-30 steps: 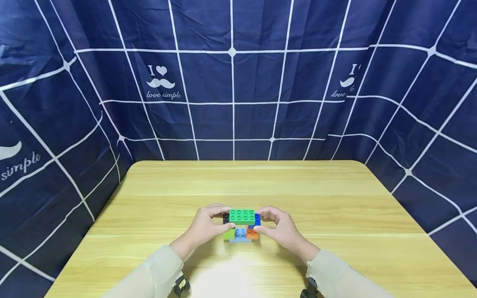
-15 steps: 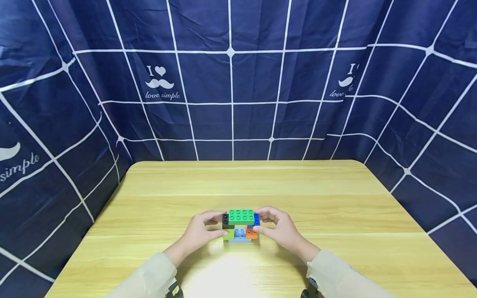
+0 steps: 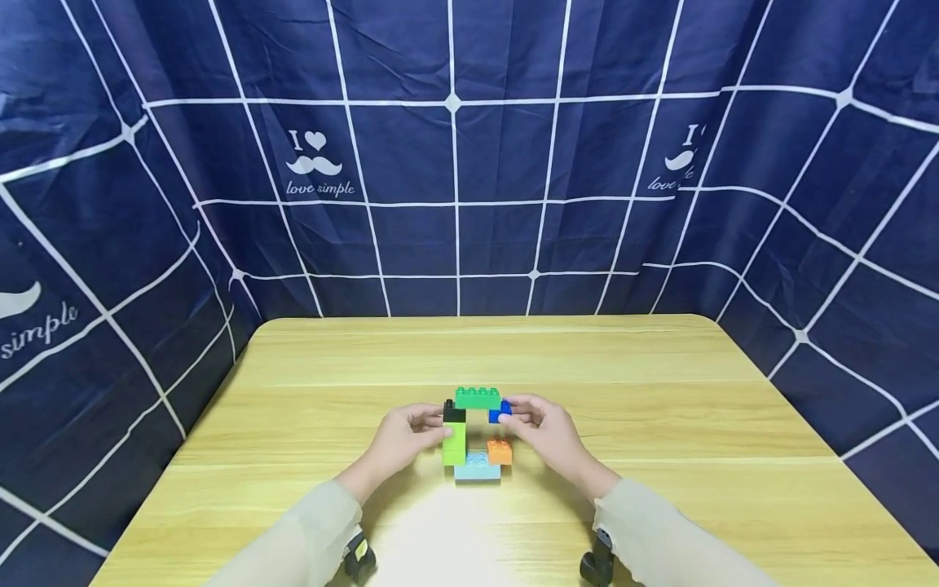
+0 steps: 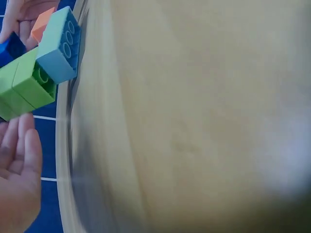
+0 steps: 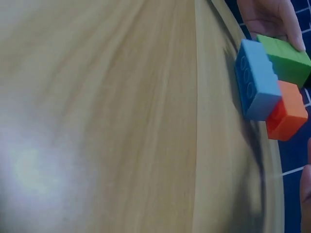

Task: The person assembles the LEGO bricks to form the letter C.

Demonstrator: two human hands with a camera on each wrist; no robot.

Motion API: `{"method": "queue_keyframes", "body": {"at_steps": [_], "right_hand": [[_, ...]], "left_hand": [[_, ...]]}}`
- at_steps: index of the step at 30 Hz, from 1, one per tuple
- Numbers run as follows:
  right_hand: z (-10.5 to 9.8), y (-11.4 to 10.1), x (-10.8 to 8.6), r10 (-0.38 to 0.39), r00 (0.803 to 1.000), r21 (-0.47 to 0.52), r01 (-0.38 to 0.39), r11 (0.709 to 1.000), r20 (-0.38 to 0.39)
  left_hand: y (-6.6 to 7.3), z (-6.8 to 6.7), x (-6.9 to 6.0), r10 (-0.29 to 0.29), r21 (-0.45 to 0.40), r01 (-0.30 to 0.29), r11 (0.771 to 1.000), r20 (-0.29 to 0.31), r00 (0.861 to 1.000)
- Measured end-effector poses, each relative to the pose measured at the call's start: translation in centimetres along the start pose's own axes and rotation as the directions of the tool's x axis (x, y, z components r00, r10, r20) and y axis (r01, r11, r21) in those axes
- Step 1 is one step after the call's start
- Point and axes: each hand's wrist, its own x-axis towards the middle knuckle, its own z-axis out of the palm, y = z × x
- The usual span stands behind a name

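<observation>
A ring-like build of toy bricks hangs between my hands at the middle of the table. A green brick (image 3: 478, 399) tops it, with a black brick (image 3: 454, 415) and lime green bricks (image 3: 454, 444) down the left side. Along the bottom runs a light blue brick (image 3: 477, 470), bearing an orange brick (image 3: 500, 452) on its right end. A dark blue brick (image 3: 495, 416) sits under the green one; a gap parts it from the orange. My left hand (image 3: 399, 444) pinches the lime green side between thumb and fingers. My right hand (image 3: 546, 432) pinches the dark blue brick.
The light wooden table (image 3: 469, 350) spreads around the build, with a bright glare in front of it. A dark blue curtain (image 3: 499, 236) with white lines surrounds the back and sides. Both wrist views place the bricks near the table edge.
The build has tilted: its studded top faced the head camera before, and now its front and open middle show. My left hand loosened outward, then took hold again on the lime green side.
</observation>
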Motion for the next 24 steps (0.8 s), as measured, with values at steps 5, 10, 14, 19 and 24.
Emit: {"method": "queue_keyframes", "body": {"at_steps": [5, 10, 14, 19, 24], "right_hand": [[0.5, 0.8, 0.9, 0.053, 0.997, -0.036, -0.055, 0.998, -0.056], [0.9, 1.2, 1.3, 0.097, 0.992, -0.063, -0.102, 0.993, -0.078], [1.0, 1.4, 1.5, 0.114, 0.989, -0.149, -0.128, 0.98, -0.095], [1.0, 1.4, 1.7, 0.11, 0.989, -0.228, -0.129, 0.965, -0.094], [0.9, 1.2, 1.8, 0.119, 0.99, -0.229, -0.132, 0.964, -0.07]], "left_hand": [[0.1, 0.5, 1.1, -0.047, 0.036, 0.047, 0.998, -0.017, 0.999], [0.3, 0.9, 1.7, -0.088, 0.04, 0.088, 0.995, -0.004, 0.996], [0.3, 1.1, 1.9, -0.102, 0.065, 0.101, 0.993, 0.017, 0.995], [0.4, 1.3, 2.1, -0.108, 0.116, 0.107, 0.988, 0.007, 0.994], [0.4, 1.4, 2.3, -0.091, 0.123, 0.091, 0.988, -0.006, 0.996]]}}
